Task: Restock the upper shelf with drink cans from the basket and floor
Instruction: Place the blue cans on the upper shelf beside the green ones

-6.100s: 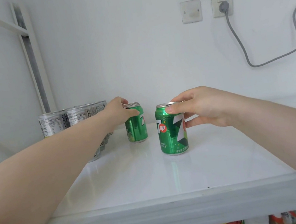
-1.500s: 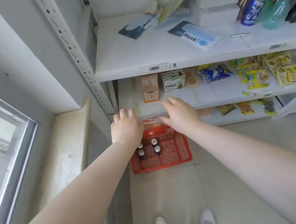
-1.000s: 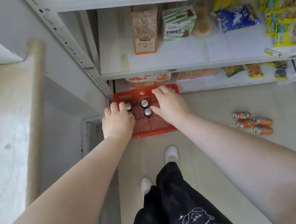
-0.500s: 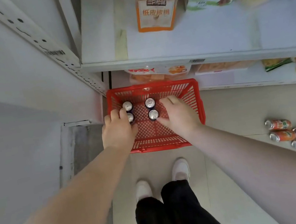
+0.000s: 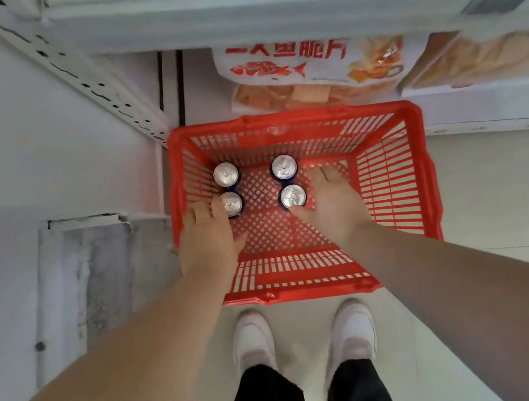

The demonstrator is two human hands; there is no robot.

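At frame centre, left hand (image 5: 208, 240) and right hand (image 5: 333, 203) have descended into the red basket (image 5: 398, 179); fingers apart, empty, beside drink cans (image 5: 293, 195): pickup judged imminent.

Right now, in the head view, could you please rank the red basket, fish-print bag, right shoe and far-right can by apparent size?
1. red basket
2. fish-print bag, partly hidden by the shelf
3. right shoe
4. far-right can

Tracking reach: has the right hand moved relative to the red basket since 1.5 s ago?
Yes. The right hand has come down into the red basket, now beside the near right can.
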